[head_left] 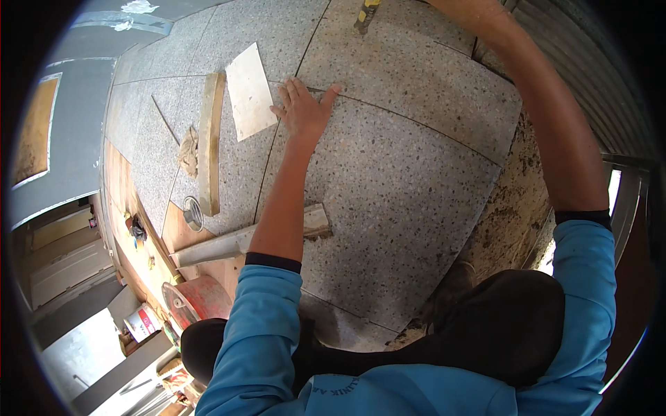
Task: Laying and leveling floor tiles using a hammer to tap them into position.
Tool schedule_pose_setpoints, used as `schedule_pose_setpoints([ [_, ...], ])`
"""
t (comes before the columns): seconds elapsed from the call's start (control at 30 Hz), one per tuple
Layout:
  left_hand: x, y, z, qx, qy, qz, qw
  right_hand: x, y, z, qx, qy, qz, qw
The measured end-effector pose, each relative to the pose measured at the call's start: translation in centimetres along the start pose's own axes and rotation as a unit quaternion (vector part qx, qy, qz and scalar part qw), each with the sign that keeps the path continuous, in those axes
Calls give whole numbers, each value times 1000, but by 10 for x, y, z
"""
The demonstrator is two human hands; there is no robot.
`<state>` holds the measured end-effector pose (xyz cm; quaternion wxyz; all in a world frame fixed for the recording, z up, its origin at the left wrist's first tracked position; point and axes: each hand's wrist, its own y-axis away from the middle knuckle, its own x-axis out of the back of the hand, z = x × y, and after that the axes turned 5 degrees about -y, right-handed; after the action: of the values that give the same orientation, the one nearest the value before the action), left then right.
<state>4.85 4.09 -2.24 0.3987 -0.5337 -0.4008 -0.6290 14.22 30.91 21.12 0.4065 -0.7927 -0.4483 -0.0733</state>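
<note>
My left hand [304, 112] lies with its fingers spread on the speckled grey floor tiles [388, 180], over a joint between them. Just left of its fingertips is a flat white rectangular piece [250, 90]. At the top edge my right hand [468, 10] reaches far forward, and its fingers are cut off by the frame. Left of that hand, a yellow and black handle-like thing [367, 15] shows in part. Under my left forearm lies a long pale metal bar [236, 244], partly hidden by the arm.
Left of the white piece lie a wooden batten [211, 145], a crumpled tan lump [188, 152], a thin rod [164, 118] and a round metal tin [193, 213]. A red bucket [208, 298] stands near my knee. Rough bare ground [510, 197] borders the tiles at right, beside a corrugated panel [590, 76].
</note>
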Motion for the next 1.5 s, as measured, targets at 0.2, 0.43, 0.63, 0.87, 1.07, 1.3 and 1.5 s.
schedule_pose_setpoints([
  [0.2, 0, 6, -7, 13, -19, 12, 1000, 1, 3, -5, -20, 39, -21, 999],
  [0.43, 4, 6, -5, 30, -39, 8, 999, -3, 9, -11, -25, 50, -36, 998],
  [0.63, 6, 5, -7, 30, -47, -8, 998, -9, 9, -10, -10, 38, -28, 999],
  [0.87, 7, 4, -5, 36, -53, -22, 998, -19, 3, -27, 20, -20, -27, 999],
  [1.07, 5, 2, -4, 31, -45, -16, 998, -18, 1, -24, 25, -6, -82, 996],
  [1.3, 1, 3, -12, 21, -51, 14, 998, -20, 0, -34, 13, -68, -93, 993],
  [1.5, -8, 8, -16, 26, -50, -4, 998, -36, 6, -31, 9, -56, -91, 994],
])
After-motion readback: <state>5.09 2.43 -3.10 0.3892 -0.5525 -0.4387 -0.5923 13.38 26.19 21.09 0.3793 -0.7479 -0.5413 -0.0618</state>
